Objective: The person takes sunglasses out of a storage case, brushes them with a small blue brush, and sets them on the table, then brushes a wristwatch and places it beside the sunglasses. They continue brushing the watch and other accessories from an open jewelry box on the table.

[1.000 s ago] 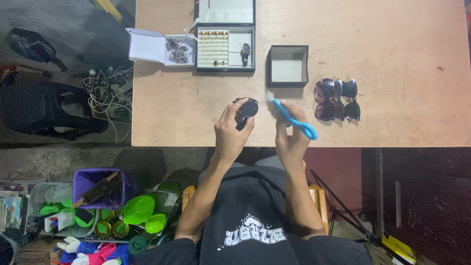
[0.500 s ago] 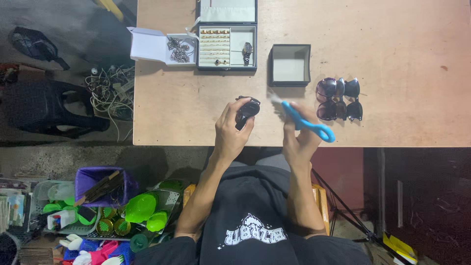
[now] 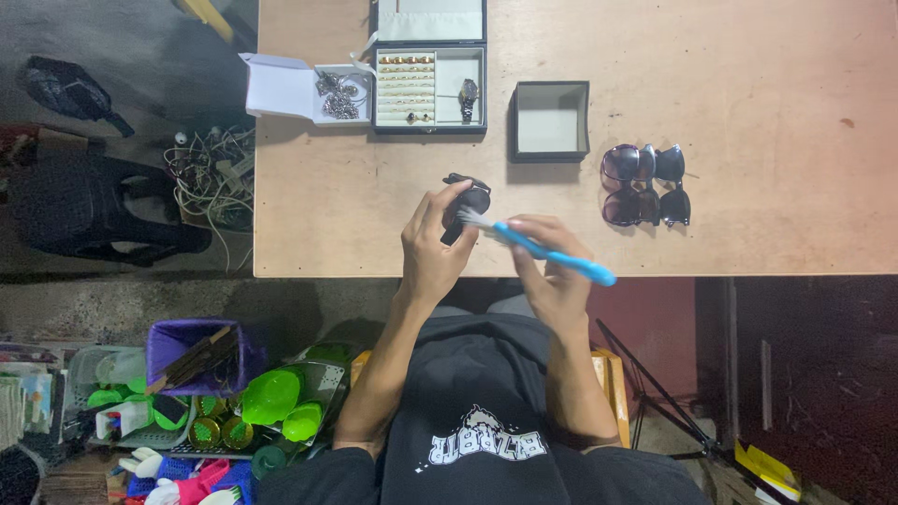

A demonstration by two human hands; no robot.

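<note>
Over on the left, off the table, the concrete floor is crowded: a dark bag [image 3: 89, 210] slumps beside a tangle of pale cables [image 3: 210, 173], and lower down a purple basket [image 3: 201, 351] stands among green plastic lids [image 3: 276, 397] and other bright clutter. Then comes the table [image 3: 795, 84], a plain tan wooden top with a few small marks on it. Near its far edge a small white box [image 3: 290, 89] lies open with silvery jewellery inside, touching a dark jewellery case [image 3: 430, 84] whose tray shows rows of rings and a wristwatch. Just beside that sits an empty square black box [image 3: 550, 120]. Closer to the near edge, the person's left hand [image 3: 432, 252] is curled around a small dark object [image 3: 465, 201], possibly a watch, though I cannot tell for sure, held just above the wood. The right hand [image 3: 552, 271] is closed on the handle of a blue toothbrush [image 3: 552, 251], its pale bristles touching that dark object. Further right, well apart from the hands, a cluster of dark sunglasses [image 3: 645, 182] lies on the table. Beyond the right edge the room drops into shadow, with a thin stand [image 3: 655, 393] on the floor.
</note>
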